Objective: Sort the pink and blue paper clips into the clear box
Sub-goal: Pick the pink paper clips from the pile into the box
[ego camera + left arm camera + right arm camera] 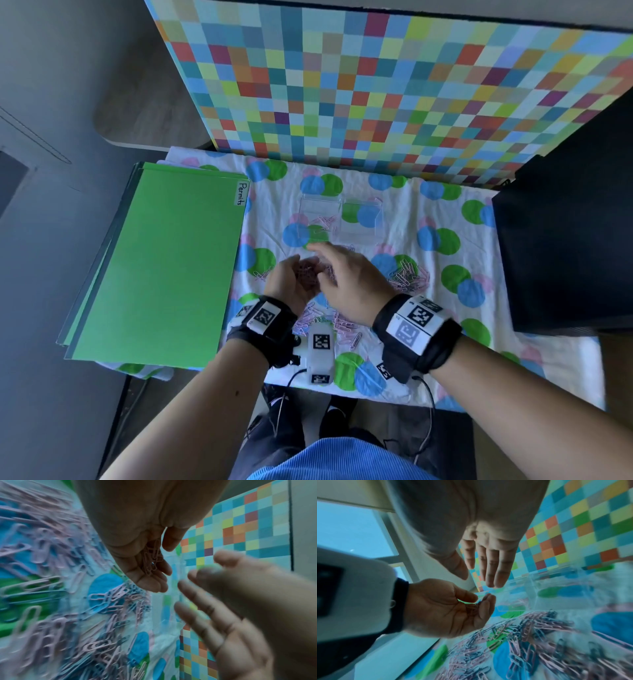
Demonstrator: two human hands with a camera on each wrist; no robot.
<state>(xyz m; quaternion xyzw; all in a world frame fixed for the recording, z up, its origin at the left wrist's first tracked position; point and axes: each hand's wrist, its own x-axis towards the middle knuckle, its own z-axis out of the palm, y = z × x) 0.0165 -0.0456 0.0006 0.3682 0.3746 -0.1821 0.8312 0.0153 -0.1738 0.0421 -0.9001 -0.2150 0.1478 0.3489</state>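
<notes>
My left hand (290,278) is cupped, palm up, with a bunch of pink paper clips (152,559) held in its curled fingers. Just to its right hovers my right hand (344,274), fingers straight (489,563) and holding nothing, reaching over the left palm (447,609). Beyond both hands stands the clear box (359,236) with two compartments; a few pink clips (323,221) lie in its left one, and the right one looks bare. Mixed pink and blue clips lie in loose piles (409,275) to the right and near the front (342,329).
A stack of green folders (161,260) labelled "Permits" lies on the left. A black block (565,240) stands at the right edge, and a checkered board (376,85) rises behind the box. A white tagged device (320,353) sits at the front edge of the dotted cloth (445,212).
</notes>
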